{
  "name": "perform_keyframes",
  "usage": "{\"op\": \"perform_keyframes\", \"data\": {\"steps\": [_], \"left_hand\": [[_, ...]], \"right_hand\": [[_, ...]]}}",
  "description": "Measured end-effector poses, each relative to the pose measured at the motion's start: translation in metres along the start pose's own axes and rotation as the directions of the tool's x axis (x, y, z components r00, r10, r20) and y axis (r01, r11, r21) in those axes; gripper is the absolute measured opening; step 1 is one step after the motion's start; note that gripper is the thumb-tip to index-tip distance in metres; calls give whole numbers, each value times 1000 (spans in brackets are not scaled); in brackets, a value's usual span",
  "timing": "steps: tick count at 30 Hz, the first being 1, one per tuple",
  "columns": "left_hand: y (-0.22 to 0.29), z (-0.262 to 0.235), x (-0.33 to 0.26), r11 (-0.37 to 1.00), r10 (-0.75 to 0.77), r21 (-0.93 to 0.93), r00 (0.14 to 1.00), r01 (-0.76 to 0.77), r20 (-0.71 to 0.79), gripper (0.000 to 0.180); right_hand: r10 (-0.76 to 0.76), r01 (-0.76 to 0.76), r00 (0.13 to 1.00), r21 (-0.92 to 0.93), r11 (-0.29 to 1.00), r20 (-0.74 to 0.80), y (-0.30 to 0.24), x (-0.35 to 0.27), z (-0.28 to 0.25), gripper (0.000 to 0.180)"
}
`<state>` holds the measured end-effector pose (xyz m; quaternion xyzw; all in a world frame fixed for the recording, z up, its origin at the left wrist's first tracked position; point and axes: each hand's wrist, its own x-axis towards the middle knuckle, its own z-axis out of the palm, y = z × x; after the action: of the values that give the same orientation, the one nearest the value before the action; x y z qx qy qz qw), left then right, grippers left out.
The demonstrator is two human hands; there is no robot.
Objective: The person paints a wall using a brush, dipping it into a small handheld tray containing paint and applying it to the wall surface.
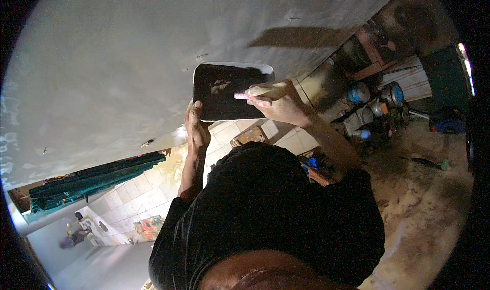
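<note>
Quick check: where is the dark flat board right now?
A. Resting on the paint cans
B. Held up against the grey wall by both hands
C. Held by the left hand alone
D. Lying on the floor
B: the board lies flat on the grey wall, with the left hand at its lower edge and the right hand at its right side.

Dark trowel blade point(224, 91), pale grey wall point(127, 60)

The dusty concrete floor point(423, 208) spreads out below, mottled and pale. A cluster of paint cans point(375, 103) stands on it, a blue-lidded one among them. Beyond the cans lies a reddish wooden frame point(372, 55). On the near side of the cans, well apart, a dark hand tool point(429, 162) rests flat on the floor.
</note>
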<state>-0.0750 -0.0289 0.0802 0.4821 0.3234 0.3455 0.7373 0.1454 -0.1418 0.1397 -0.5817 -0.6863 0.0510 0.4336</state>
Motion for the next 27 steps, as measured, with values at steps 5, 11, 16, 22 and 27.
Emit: {"op": "perform_keyframes", "data": {"steps": [5, 11, 16, 22, 27], "left_hand": [[2, 4, -3, 987, 53, -147, 998, -58, -37, 57], [6, 8, 1, 993, 32, -114, 999, -34, -19, 58], [5, 10, 1, 993, -13, -116, 1000, 11, -21, 57], [0, 10, 3, 998, 28, -64, 999, -27, 16, 61], [-2, 9, 2, 998, -27, -61, 1000, 27, 7, 67]], "right_hand": [[-80, 82, 995, 47, 996, -56, -13, 5, -11, 10], [-24, 16, 996, 96, 995, 89, -29, 1, -15, 21], [153, -189, 980, 344, 920, 130, -38, 0, -8, 15], [185, -147, 975, 271, 951, -121, -10, 15, 9, 13], [9, -24, 986, -88, 996, -167, -3, 31, 0, 17]]}}
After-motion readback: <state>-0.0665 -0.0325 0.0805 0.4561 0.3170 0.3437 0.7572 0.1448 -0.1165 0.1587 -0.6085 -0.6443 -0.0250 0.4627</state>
